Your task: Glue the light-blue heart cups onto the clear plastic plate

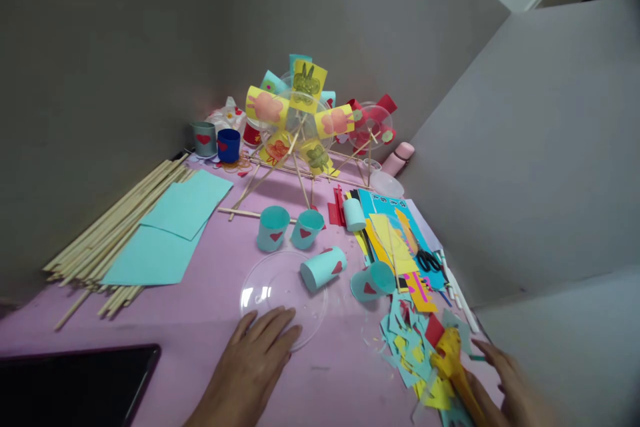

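My left hand (255, 363) lies with its fingers spread on the near edge of a clear round plastic lid (260, 287). Over at the bottom right is my right hand (505, 383), partly blurred, thumb and finger apart. Right beside it rests a yellow glue gun (453, 363) among paper scraps; I cannot tell whether the hand touches it. Around the lid stand light-blue paper cups with red hearts: one cup (273, 230), a second (307, 230), and a third at the right (373, 282). Another cup (324, 268) lies on its side, partly over the lid.
A paper-and-stick wheel model (300, 120) stands at the back, with a red one (373, 125) behind. Wooden sticks (120, 220) and light-blue sheets (165, 247) lie left, above a dark tablet (75, 387). Scissors (429, 260) rest on coloured paper near paper scraps (407, 340).
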`<state>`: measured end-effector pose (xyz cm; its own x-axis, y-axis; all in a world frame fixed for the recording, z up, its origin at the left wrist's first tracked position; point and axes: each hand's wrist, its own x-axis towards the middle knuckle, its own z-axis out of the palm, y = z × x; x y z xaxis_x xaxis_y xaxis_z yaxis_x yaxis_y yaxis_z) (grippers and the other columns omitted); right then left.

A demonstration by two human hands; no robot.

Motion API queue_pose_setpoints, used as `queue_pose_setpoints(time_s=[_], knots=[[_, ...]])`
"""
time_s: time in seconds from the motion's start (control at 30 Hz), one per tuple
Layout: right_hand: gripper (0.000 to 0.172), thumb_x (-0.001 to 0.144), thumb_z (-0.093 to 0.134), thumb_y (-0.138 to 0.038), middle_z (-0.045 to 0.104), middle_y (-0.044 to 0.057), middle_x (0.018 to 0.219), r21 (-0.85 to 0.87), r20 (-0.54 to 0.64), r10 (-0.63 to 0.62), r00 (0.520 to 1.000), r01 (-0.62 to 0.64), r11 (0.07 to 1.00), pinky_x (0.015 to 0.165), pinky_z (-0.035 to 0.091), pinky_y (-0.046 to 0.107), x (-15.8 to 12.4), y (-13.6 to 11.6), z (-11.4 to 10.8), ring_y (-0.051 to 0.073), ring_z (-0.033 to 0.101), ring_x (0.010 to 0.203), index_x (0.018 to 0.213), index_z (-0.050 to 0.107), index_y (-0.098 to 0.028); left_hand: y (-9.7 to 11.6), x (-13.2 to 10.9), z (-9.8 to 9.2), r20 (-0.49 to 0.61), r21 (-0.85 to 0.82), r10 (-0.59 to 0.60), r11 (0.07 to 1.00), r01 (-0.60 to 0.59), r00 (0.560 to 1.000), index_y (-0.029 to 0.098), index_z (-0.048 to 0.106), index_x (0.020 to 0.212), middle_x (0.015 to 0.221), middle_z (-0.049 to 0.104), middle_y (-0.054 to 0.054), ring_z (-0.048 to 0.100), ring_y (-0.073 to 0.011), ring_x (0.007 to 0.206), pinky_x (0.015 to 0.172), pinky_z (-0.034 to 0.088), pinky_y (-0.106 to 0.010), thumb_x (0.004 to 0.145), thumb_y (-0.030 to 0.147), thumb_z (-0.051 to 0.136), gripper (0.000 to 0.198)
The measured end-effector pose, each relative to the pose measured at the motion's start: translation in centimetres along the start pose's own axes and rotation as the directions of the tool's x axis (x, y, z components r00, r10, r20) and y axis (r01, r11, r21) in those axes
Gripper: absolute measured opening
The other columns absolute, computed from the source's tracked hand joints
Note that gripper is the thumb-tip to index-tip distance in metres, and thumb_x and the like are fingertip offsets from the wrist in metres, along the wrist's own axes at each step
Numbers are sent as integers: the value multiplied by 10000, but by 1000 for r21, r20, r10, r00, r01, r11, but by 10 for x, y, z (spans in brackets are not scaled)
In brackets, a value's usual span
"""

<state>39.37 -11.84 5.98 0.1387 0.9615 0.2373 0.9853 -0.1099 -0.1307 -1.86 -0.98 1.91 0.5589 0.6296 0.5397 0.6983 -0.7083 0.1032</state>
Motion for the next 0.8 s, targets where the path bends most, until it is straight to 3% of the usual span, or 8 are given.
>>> queue_pose_setpoints(time_s=[0.07,0.17,0.27,0.37,0.47,0.63,0.73,0.8], knots=[[409,890,473,-409,588,137,1233,48,-166,-123,978,133,990,869,539,440,20,-40,-8,292,576,1142,1246,475,-207,-1,-2,3,8,-24,-13,1000,13,1000,281,602,1123,1176,677,0,627,-185,1040,896,424,-349,854,150,470,327],[441,905,491,-360,545,139,1300,42,-138,-322,937,330,943,951,476,445,57,-98,-8,280,503,1224,1310,435,-194,-1,-7,9,-1,-32,-30,999,30,1000,290,593,1150,1209,655,0,598,-180,1079,931,419,-350,874,162,454,335],[421,897,506,-333,615,143,1205,11,-92,-428,899,431,902,920,474,457,89,-128,1,281,549,1140,1275,482,-148,1,-10,12,-8,-20,-26,999,26,1000,277,595,1150,1209,655,-6,593,-182,1079,927,424,-358,872,138,449,343],[218,885,516,-283,694,99,1042,1,-45,-459,887,459,888,840,479,467,104,-133,6,282,597,998,1043,636,-193,3,-10,10,7,-38,-39,999,39,999,261,591,1146,1202,659,-15,588,-188,1090,931,407,-368,858,95,449,362],[148,888,525,-262,725,64,921,33,-135,-451,882,459,888,787,465,466,96,-127,6,264,615,877,860,668,-237,3,-10,7,28,-45,-39,998,41,999,259,580,1162,1215,650,-14,576,-189,1106,948,378,-362,848,101,476,367],[53,854,608,-260,737,58,816,133,-336,-367,867,429,893,709,543,375,51,-120,27,228,658,807,874,636,-219,4,-9,11,-2,-58,-56,997,55,998,263,605,1118,1193,663,0,565,-178,1103,967,306,-348,856,102,442,349],[87,822,641,-228,731,56,770,117,-443,-358,822,449,886,676,562,354,29,-125,46,228,677,776,906,636,-204,8,-10,20,-89,-113,-129,986,118,988,271,635,1053,1147,685,5,577,-168,1073,982,283,-349,899,137,378,328],[135,808,649,-198,727,67,786,139,-457,-325,828,427,893,684,549,358,23,-132,52,227,667,764,943,648,-198,8,-11,24,-114,-138,-162,980,145,980,279,640,1040,1141,688,9,581,-168,1064,996,279,-360,922,160,349,336]])
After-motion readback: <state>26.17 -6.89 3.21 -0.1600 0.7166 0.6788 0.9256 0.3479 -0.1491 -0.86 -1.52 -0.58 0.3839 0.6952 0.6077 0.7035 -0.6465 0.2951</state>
